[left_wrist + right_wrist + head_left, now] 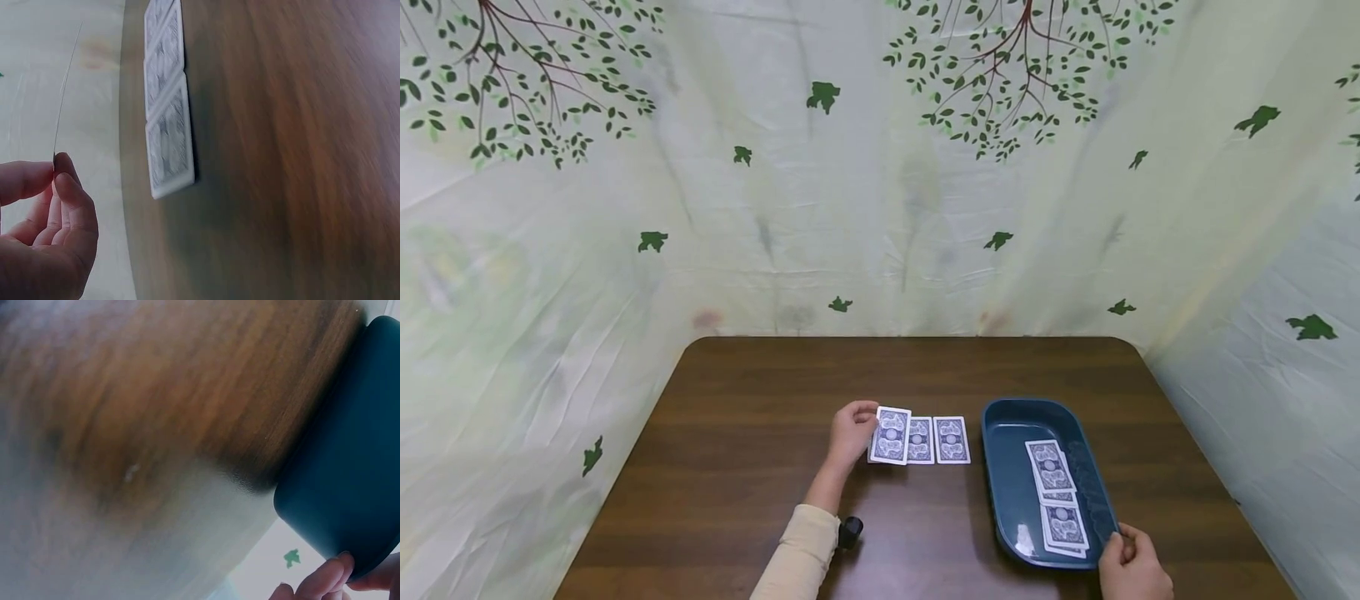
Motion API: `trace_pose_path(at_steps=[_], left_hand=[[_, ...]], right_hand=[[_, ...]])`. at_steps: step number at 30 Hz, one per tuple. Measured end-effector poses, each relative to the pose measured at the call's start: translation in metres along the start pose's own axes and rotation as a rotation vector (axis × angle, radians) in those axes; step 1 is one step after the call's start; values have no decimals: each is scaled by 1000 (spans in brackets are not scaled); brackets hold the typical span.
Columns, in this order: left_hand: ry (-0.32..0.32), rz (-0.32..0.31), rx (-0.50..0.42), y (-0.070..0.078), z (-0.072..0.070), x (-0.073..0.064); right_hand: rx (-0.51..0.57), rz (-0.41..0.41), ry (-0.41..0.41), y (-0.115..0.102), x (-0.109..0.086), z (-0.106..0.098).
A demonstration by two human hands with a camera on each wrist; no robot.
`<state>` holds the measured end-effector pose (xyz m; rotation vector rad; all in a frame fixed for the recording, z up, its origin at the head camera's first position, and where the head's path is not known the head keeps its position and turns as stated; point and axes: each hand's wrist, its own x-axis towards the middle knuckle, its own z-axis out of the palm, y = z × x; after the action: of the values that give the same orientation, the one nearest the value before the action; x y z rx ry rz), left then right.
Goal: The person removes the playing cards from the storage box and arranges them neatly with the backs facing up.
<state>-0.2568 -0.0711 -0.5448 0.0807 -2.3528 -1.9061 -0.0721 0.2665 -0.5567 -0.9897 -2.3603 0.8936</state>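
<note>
My left hand [852, 435] pinches a playing card [891, 436] by its edge, blue patterned back showing. In the left wrist view that hand [50, 231] holds the card [65, 87] nearly edge-on, raised off the table. Beneath and beside it, several face-down playing cards [952, 440] lie in a row. At the right, my right hand [1137, 567] grips the near right corner of a dark blue tray [992, 467], thumb over the rim. Inside the tray lie several face-down cards [1051, 467], overlapping in a column. The right wrist view shows the tray's outer side [350, 450] and the fingertips.
The brown wooden table [737, 467] has rounded far corners. A pale curtain [880, 208] with printed leaves and branches hangs behind and on both sides. A small black device [850, 532] sits at my left wrist.
</note>
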Motion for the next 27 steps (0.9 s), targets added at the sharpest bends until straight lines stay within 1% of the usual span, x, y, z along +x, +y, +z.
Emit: trace_pose_path(at_steps=[3, 7, 10, 14, 16, 18, 23, 27], left_hand=[[26, 5, 14, -6, -9, 1], [82, -2, 42, -13, -21, 3], [115, -27, 40, -17, -30, 3], [141, -46, 40, -23, -39, 6], [153, -63, 45, -25, -42, 8], [161, -83, 57, -28, -45, 9], [174, -117, 102, -35, -51, 14], [167, -140, 142, -39, -53, 16]], right_hand=[[7, -7, 27, -1, -1, 2], [20, -3, 31, -1, -2, 5], [33, -5, 42, 0, -2, 7], [60, -18, 74, 2, -3, 9], [72, -22, 77, 3, -3, 9], [77, -19, 70, 3, -3, 9], [84, -9, 17, 1, -3, 5], [105, -13, 1, 0, -3, 5]])
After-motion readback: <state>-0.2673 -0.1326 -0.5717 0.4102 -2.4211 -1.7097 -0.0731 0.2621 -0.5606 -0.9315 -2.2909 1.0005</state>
